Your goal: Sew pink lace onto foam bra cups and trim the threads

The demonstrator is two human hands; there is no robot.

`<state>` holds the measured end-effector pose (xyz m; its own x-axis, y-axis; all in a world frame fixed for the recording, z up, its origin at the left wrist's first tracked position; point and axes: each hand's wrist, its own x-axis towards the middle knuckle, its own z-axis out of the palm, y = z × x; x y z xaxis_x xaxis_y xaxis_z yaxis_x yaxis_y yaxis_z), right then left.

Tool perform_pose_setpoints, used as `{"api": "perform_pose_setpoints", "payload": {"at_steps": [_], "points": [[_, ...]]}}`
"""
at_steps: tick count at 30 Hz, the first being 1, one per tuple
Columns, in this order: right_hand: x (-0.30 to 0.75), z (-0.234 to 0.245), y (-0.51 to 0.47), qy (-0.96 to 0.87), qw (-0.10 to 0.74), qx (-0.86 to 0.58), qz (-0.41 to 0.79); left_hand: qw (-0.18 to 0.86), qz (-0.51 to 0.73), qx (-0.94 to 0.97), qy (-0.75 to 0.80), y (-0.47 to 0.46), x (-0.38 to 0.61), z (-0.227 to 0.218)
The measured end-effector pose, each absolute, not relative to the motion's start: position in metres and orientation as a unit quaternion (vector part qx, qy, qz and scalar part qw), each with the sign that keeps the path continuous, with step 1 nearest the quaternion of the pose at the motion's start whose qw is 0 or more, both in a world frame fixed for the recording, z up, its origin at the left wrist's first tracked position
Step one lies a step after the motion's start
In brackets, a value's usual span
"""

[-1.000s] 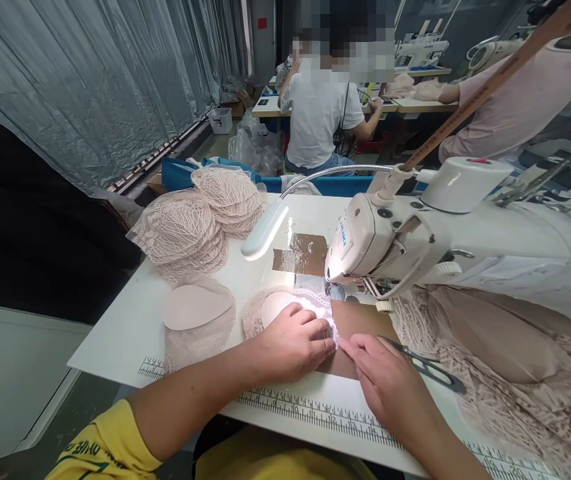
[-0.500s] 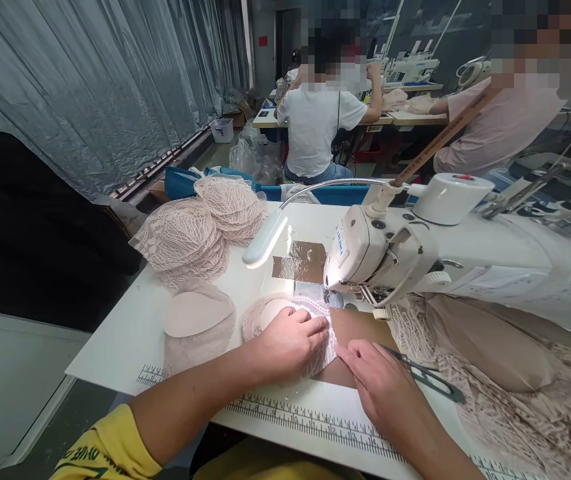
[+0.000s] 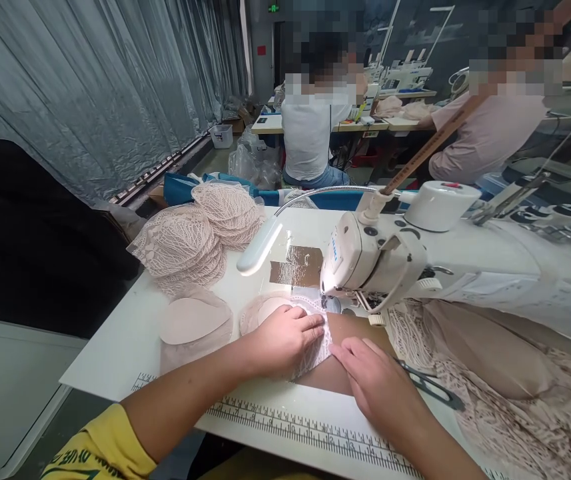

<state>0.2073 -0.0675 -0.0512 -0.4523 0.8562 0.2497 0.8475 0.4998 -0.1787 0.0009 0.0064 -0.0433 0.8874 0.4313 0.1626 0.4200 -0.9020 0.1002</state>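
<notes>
My left hand (image 3: 288,337) lies on a pale pink lace cup piece (image 3: 318,350), fingers flat and close together, pressing it to the table. Under that hand a smooth beige oval pad (image 3: 268,308) shows at the lace's far left. My right hand (image 3: 378,377) pinches the right edge of the lace between thumb and forefinger; its other fingers are curled. The far edge of the lace reaches the needle area of a white sewing machine (image 3: 352,257). Dark grey scissors (image 3: 438,392) stick out beside my right hand; whether that hand touches them I cannot tell.
Stacked lace cups (image 3: 175,243) sit back left, with another beige pad (image 3: 195,321) on mesh nearer. A lamp (image 3: 260,250) arches over the table. Lace fabric (image 3: 525,393) heaps at right. A printed ruler (image 3: 290,427) runs along the front edge. Two people sit beyond.
The view has shifted slightly. My hands stay on the lace piece, which sits almost the same by the needle. The person in white has lowered a raised arm.
</notes>
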Motion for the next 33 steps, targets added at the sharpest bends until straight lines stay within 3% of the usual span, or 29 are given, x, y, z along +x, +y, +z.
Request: {"api": "perform_pose_setpoints", "payload": {"at_steps": [14, 21, 26, 33], "points": [[0.204, -0.049, -0.054, -0.848, 0.130, -0.511, 0.052, 0.036, 0.075, 0.975, 0.205, 0.026, 0.000, -0.045], [0.206, -0.054, -0.040, -0.851, 0.106, -0.514, -0.008, 0.040, 0.077, 0.977, 0.197, 0.039, 0.000, -0.038], [0.203, -0.058, -0.032, -0.843, 0.130, -0.518, -0.064, 0.048, 0.103, 0.980, 0.165, 0.052, 0.000, -0.041], [0.203, -0.064, -0.029, -0.821, 0.174, -0.541, -0.057, 0.060, 0.118, 0.976, 0.172, 0.073, 0.002, -0.047]]}}
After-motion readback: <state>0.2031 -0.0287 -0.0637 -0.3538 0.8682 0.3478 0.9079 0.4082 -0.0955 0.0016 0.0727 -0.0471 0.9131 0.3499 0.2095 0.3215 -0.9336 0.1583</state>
